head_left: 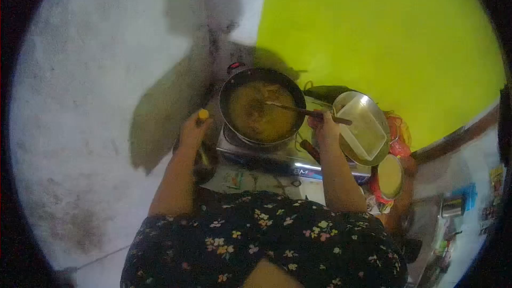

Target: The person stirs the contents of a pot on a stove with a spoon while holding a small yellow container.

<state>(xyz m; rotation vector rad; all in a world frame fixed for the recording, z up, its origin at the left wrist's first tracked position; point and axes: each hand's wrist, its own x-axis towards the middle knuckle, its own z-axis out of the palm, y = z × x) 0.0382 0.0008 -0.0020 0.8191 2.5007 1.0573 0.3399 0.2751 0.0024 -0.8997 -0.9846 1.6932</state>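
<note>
A dark round wok point(226, 120) sits on the stove, with yellowish-brown liquid inside and some brownish pieces near its far side. My right hand point(325, 125) is closed around the dark handle of a spatula point(306, 111). The spatula reaches over the wok's right rim, its tip at the liquid. To the left of the wok, my left hand point(193, 130) is closed on a small yellow thing point(203, 113), whose kind I cannot make out. This hand is apart from the wok.
A gas stove point(266, 161) carries the wok. On the right stands a metal basin point(350, 149) with a white rectangular tray point(368, 125) in it. A round container of pale contents point(390, 177) and a red plastic bag point(399, 136) are beyond. A wall rises behind.
</note>
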